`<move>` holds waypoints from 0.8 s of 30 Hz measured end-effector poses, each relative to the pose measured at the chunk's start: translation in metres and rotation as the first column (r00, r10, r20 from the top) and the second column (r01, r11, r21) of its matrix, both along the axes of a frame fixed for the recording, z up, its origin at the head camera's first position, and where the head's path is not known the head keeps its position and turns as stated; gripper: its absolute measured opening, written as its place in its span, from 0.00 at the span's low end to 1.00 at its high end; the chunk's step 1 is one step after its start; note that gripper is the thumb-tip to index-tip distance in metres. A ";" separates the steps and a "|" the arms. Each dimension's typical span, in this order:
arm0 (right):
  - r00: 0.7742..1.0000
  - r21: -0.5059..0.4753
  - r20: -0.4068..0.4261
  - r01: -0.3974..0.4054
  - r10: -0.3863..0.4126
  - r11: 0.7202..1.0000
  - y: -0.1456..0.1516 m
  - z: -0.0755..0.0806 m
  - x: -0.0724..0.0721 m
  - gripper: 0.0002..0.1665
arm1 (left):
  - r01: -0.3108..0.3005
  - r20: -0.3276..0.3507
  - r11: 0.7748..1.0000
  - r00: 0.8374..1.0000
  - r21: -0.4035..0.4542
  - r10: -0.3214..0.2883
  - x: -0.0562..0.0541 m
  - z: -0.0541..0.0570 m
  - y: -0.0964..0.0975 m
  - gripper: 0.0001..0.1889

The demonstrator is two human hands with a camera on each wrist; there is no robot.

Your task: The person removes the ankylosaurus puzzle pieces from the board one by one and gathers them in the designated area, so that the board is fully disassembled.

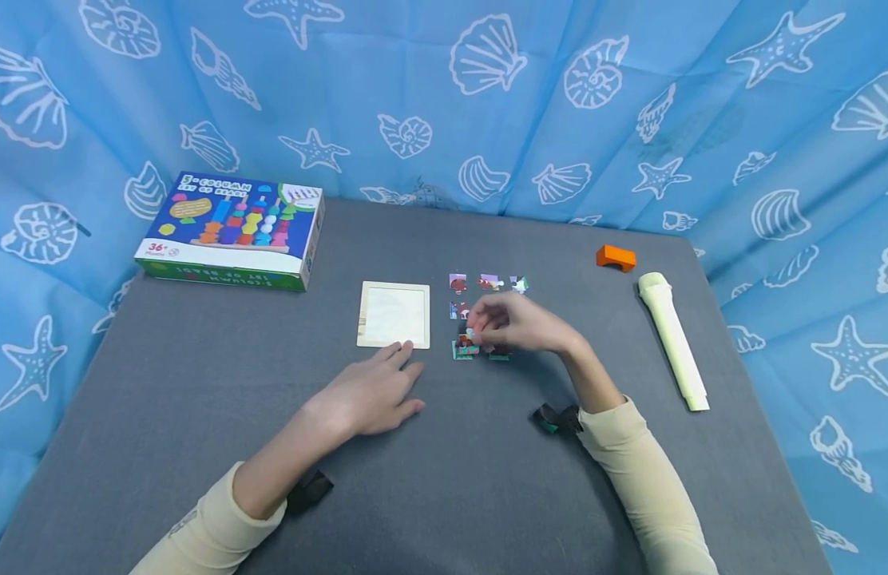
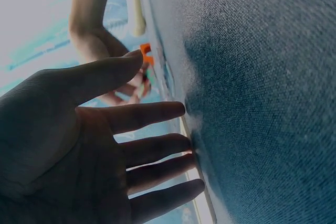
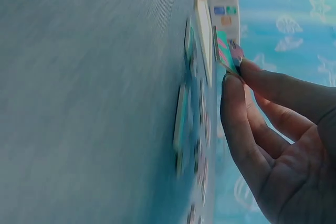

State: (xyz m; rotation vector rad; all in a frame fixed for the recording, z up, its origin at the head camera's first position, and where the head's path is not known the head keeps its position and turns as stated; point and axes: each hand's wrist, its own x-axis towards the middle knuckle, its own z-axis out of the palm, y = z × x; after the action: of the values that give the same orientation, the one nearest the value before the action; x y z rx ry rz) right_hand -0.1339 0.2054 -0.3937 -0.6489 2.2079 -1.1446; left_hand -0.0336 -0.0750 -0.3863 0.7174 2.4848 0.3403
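Observation:
Between thumb and fingertips my right hand (image 1: 514, 321) pinches a jigsaw puzzle piece (image 3: 224, 50), raised above the table and tilted. Its face shows green with pink marks in the right wrist view. Below and around this hand lie more puzzle pieces (image 1: 458, 283) in loose rows, some covered by the fingers. My left hand (image 1: 368, 393) rests palm down with fingers straight and spread, its fingertips right at the near edge of a square wooden puzzle tray (image 1: 395, 315). The tray has a raised pale rim and bare wood inside.
A bead-set box (image 1: 228, 231) stands at the back left of the grey table (image 1: 444, 479). At the right lie an orange arch block (image 1: 616, 258) and a pale yellow stick-like tube (image 1: 674, 343). A blue shell-print curtain (image 1: 444, 104) hangs behind the table and along its sides.

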 end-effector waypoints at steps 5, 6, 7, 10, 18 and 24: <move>0.997 0.016 0.037 0.067 -0.067 0.998 0.030 0.000 0.006 0.09 | 0.002 -0.007 1.000 1.000 0.011 -0.002 0.000 0.000 0.000 0.33; 0.996 0.017 0.039 0.075 -0.076 0.997 0.036 0.000 0.007 0.09 | 0.003 -0.010 1.000 1.000 0.014 -0.003 0.000 -0.001 -0.001 0.33; 0.996 0.024 0.035 0.084 -0.084 0.996 0.042 0.000 0.008 0.10 | 0.002 -0.012 1.000 1.000 0.017 -0.002 0.000 -0.001 -0.001 0.33; 0.993 0.035 0.029 0.114 -0.115 0.993 0.059 0.000 0.011 0.09 | 0.001 -0.011 1.000 1.000 0.017 -0.001 0.000 -0.001 -0.001 0.33; 0.978 0.070 0.042 0.200 -0.204 0.977 0.088 -0.005 0.016 0.11 | -0.003 -0.017 1.000 1.000 0.011 0.003 0.000 -0.001 -0.001 0.33; 0.975 0.099 0.031 0.215 -0.219 0.972 0.090 -0.008 0.018 0.12 | 0.009 -0.027 1.000 1.000 0.020 -0.008 0.002 -0.004 -0.004 0.33</move>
State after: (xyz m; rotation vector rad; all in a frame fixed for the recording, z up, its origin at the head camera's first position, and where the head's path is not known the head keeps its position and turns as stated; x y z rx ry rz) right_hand -0.1162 0.2958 -0.4017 -0.3467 2.3253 -1.1388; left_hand -0.0318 -0.0787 -0.3898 0.7451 2.5064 0.3546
